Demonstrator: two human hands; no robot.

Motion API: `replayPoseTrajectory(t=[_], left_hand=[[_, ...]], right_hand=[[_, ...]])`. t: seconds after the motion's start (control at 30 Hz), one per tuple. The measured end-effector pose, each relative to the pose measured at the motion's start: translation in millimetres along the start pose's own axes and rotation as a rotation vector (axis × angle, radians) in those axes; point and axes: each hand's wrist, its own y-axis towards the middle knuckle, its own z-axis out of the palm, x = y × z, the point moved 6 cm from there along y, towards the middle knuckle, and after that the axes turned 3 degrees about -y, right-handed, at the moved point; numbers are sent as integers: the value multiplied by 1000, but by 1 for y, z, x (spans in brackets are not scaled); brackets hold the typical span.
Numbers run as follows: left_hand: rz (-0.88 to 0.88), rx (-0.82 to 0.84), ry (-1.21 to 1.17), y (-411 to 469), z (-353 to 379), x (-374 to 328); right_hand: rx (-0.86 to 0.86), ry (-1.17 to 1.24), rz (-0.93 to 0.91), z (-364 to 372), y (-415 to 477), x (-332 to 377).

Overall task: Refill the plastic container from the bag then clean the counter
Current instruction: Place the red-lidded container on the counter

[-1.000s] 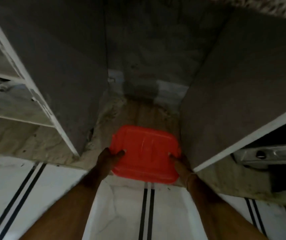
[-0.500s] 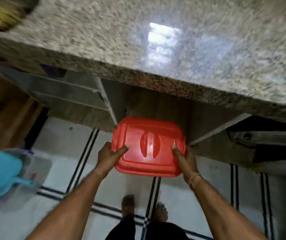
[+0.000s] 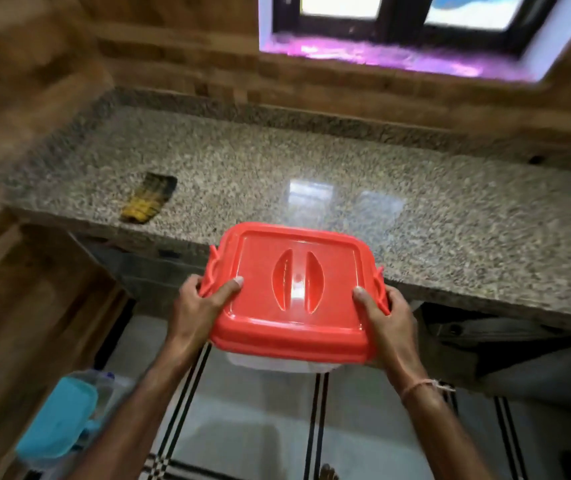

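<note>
- The plastic container is held in the air at the near edge of the granite surface, level, above the floor.
- Its red lid is on; a strip of clear body shows beneath the lid's near rim.
- The left hand grips the container's left side, thumb on the lid, fingers curled at the side clip.
- The right hand grips the right side likewise, thumb on top; a thin thread circles its wrist.
- A blurred yellow-and-black item lies on the surface, well to the left.
- A blue-lidded tub sits on the tiled floor, lower left.
</note>
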Motion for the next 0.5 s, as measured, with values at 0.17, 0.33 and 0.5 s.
replayPoseTrajectory(t=[0.17, 0.33, 0.5], left_hand=[[97, 72, -49, 38, 24, -90], [196, 93, -48, 90, 86, -157], [265, 93, -15, 150, 178, -213]], right_hand=[[-73, 69, -85, -38, 41, 79], [-203, 89, -116, -77, 118, 117], [-280, 82, -99, -120, 224, 119]])
